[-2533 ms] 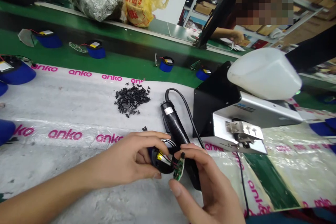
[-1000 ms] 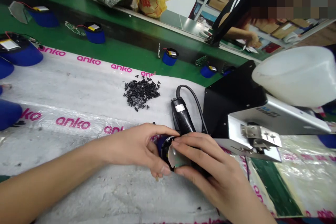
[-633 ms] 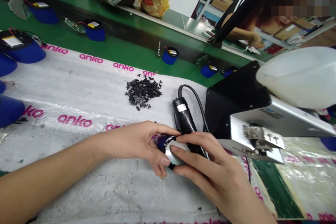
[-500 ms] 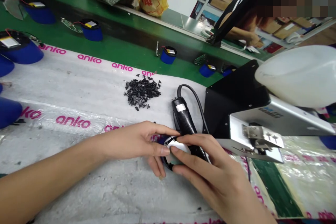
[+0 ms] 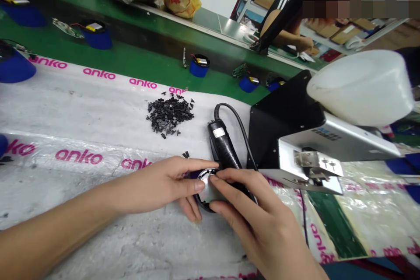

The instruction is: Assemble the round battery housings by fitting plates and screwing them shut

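Note:
A small round dark speaker shell (image 5: pixel 207 189) with a pale plate on top lies on the white foam sheet (image 5: pixel 82 127). My left hand (image 5: pixel 157 186) wraps round its left side, thumb pressed on the plate. My right hand (image 5: pixel 259 223) closes on it from the right, fingertips on the plate. A black electric screwdriver (image 5: pixel 221 146) with a cable lies just behind the shell, partly under my right fingers.
A heap of small black plastic parts (image 5: pixel 169 113) lies behind my hands. A black and silver machine (image 5: pixel 295 135) with a white hopper (image 5: pixel 359 87) stands right. Blue shells (image 5: pixel 198 66) ride the green conveyor (image 5: pixel 138 59). Another person (image 5: pixel 285 30) works across it.
The small green circuit board held up by my right hand earlier is now out of sight. Both hands have closed over the shell, and my left thumb slid onto the pale plate.

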`<state>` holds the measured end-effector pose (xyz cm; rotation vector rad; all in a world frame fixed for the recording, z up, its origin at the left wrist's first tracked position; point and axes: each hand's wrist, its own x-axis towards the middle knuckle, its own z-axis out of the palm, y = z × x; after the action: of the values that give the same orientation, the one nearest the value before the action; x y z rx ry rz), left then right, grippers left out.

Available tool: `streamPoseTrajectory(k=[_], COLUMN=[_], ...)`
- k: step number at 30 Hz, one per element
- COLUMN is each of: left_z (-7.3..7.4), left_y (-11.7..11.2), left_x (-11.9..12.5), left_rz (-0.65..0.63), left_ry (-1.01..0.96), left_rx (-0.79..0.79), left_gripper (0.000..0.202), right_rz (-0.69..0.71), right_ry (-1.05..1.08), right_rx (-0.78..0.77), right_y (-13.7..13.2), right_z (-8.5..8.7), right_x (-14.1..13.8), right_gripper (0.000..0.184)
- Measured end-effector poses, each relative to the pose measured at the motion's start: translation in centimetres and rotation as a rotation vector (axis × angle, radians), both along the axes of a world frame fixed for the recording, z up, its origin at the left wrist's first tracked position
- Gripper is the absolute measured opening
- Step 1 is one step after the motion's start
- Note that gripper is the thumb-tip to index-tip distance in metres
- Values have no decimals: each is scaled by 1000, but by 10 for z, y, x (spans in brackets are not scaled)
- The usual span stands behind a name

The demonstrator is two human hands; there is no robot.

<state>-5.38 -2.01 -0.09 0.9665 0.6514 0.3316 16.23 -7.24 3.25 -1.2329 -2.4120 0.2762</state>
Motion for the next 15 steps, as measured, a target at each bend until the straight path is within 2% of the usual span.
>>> streamPoseTrajectory(k=[7, 11, 15], left_z=[5, 8, 11], left_y=[-7, -10, -14], left_x=[5, 8, 12], left_rz=[101, 114, 152], left_ry=[46, 35, 121], left_rx=[-2, -25, 25], left_gripper=[46, 50, 48], right_rz=[-5, -26, -36], right_ry=[41, 66, 73], right_rx=[-49, -109, -119], right_y=[5, 6, 4], right_z=[7, 6, 5], right_x=[-2, -2, -4], right_gripper=[20, 20, 20])
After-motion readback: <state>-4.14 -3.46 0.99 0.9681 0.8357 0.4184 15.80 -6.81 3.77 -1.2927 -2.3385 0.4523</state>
